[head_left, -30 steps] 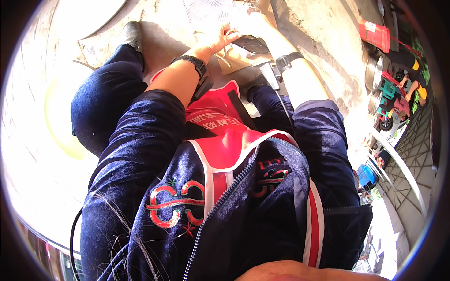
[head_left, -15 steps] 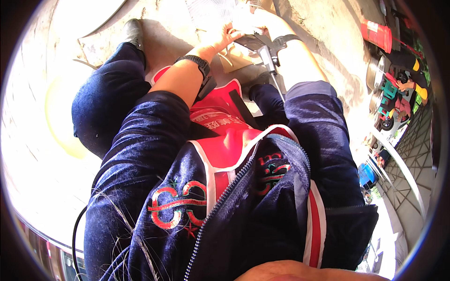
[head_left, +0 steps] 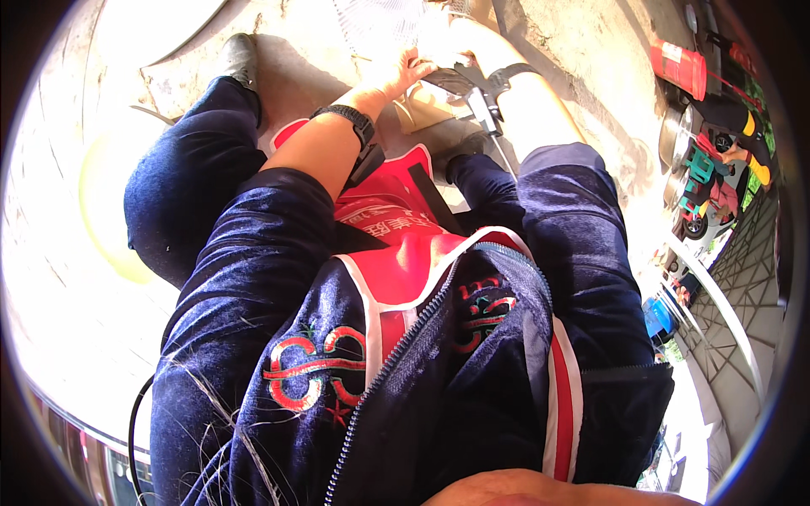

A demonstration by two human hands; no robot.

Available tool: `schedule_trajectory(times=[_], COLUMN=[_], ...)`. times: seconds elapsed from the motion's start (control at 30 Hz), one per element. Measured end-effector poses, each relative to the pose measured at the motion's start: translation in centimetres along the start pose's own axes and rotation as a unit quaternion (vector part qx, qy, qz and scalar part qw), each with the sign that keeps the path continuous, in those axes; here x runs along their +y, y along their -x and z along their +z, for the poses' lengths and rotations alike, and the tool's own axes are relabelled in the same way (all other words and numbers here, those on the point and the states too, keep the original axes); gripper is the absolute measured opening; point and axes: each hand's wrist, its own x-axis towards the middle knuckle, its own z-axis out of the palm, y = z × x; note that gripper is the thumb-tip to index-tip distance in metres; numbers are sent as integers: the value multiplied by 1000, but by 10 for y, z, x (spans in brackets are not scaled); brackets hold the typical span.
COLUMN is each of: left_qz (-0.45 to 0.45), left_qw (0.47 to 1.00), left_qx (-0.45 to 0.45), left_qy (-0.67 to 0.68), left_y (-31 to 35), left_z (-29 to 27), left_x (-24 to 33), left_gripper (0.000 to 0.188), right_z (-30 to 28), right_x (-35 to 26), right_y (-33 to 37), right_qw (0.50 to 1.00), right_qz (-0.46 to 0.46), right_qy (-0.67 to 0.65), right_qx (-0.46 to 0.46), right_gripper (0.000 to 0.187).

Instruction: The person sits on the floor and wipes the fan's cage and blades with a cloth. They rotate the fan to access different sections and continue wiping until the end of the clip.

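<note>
At the top middle my left hand [head_left: 403, 71] has its thumb and fingers bent close together; what they pinch, if anything, is lost in glare. My right hand [head_left: 462, 35] lies beside it, so bleached by sunlight that its fingers cannot be made out. A whitish, ribbed, mesh-like thing [head_left: 371, 21] is just beyond my left hand. Below the hands is a tan box-like thing [head_left: 424, 114], partly covered. A dark wristband [head_left: 359, 122] circles my left wrist, and a dark strap [head_left: 510, 74] with a grey-and-black device [head_left: 483, 108] is on my right.
A red bucket [head_left: 679, 69] stands at the upper right, with metal basins [head_left: 682, 139] nearby. Another person's yellow-and-black boot [head_left: 758, 160] shows at the right edge, near a teal stool [head_left: 699, 169]. A large pale round surface [head_left: 173, 25] lies upper left, beside a grey shoe [head_left: 240, 59].
My two hands stay close together at nearly the same place, with only a slight shift of the left hand and forearm. At the far right, the other person's leg has moved a little.
</note>
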Motion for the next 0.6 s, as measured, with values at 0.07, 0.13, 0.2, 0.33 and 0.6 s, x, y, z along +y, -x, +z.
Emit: schedule_trajectory(times=[0.07, 0.13, 0.2, 0.33, 0.6], left_qz=[9, 20, 16, 38, -4], left_qw=[1000, 1000, 998, 999, 999], left_qx=[-3, 1, -2, 8, 2], left_qy=[-9, 12, 60, 27, -49], left_y=[0, 0, 0, -1, -3], left_z=[1, 2, 3, 1, -4], left_x=[-1, -1, -1, -2, -2], left_gripper=[29, 29, 28, 29, 35], right_z=[3, 2, -4, -19, -5], right_x=[-2, -1, 4, 18, 5], right_y=[-5, -2, 5, 22, -2], right_qw=[1000, 1000, 999, 988, 999], right_qz=[-6, -12, -18, -39, 35], right_qy=[26, 18, -27, -149, 24], right_qx=[9, 11, 3, -29, -18], right_gripper=[34, 34, 35, 35, 37])
